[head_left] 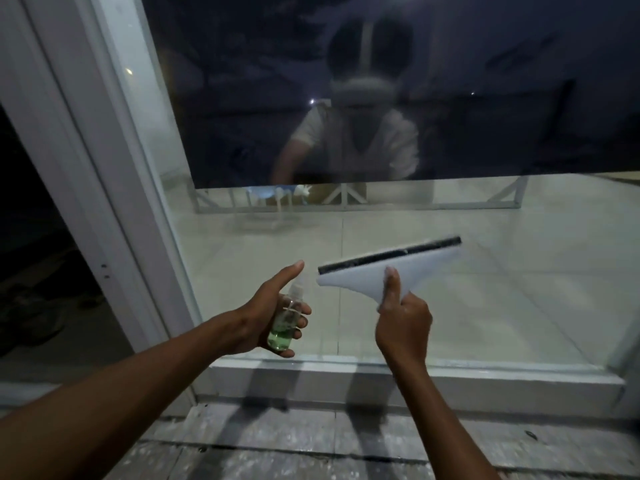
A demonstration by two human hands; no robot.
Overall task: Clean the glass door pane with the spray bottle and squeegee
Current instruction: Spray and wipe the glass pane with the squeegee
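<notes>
The glass door pane (502,265) fills the view ahead, dark in its upper part and showing a pale tiled floor lower down. My left hand (266,317) grips a small clear spray bottle (284,322) with green liquid at its bottom, the forefinger stretched out above the nozzle. My right hand (403,327) holds a white squeegee (391,268) by its handle. Its black rubber blade points up and away, tilted up to the right, close to the lower glass. I cannot tell whether the blade touches the pane.
A white door frame (114,188) runs diagonally down the left side, with a dark opening (38,258) beyond it. A white bottom rail (415,375) lies below the pane. Grey speckled floor tiles (311,441) lie underfoot. A person's reflection shows in the dark glass.
</notes>
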